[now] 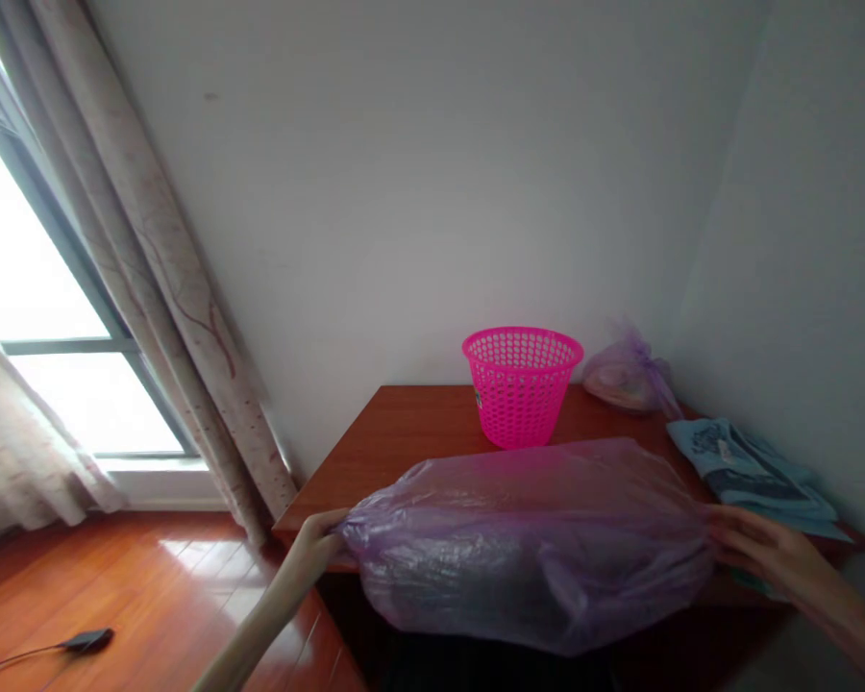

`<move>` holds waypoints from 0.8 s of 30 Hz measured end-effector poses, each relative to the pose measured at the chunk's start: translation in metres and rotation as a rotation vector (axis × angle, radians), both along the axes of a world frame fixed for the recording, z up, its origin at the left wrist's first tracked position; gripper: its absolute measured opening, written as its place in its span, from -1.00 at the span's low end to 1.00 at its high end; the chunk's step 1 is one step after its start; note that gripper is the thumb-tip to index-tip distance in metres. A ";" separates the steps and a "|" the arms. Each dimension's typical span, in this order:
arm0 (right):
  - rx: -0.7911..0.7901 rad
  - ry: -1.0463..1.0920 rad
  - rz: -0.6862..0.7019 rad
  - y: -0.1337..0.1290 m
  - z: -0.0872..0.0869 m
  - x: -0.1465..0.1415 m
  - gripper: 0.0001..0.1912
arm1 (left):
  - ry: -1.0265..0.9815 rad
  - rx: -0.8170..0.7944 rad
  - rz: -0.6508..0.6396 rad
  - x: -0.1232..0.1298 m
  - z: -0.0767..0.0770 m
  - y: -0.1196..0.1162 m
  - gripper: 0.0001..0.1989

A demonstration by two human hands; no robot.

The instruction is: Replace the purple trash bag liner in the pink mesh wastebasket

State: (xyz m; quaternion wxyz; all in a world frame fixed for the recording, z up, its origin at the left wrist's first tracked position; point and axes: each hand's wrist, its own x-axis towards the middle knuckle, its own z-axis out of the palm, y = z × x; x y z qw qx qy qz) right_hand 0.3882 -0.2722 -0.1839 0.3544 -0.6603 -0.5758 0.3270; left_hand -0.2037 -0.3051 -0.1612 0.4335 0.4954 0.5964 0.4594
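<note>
While one basket (523,404) stands on one table (404,420), the left hand (326,534) and right hand (753,540), wide apart, grip one big bag (526,548) by the front edge.

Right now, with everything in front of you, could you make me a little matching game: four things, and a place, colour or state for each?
Things
1. Large plastic bag
2. Basket
3. Folded item
4. Small black object

Descriptions
A. Bright pink, upright on the table
B. On the floor, with a cord
C. Sheer purple, spread between the left fingers and right fingers
D. Light blue with dark print

Right pairs: 1-C, 2-A, 3-D, 4-B
</note>
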 end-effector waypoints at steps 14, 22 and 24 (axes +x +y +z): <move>0.125 -0.003 0.827 -0.079 0.009 -0.286 -0.19 | 0.471 0.353 -0.909 0.134 0.064 -0.054 -0.68; 0.062 -0.186 0.501 -0.051 -0.031 -0.202 -0.80 | 0.306 0.380 0.214 -0.063 0.029 -0.020 -0.87; 0.064 -0.189 0.487 -0.046 -0.026 -0.189 -0.81 | 0.437 0.230 0.184 -0.078 0.000 -0.017 -0.88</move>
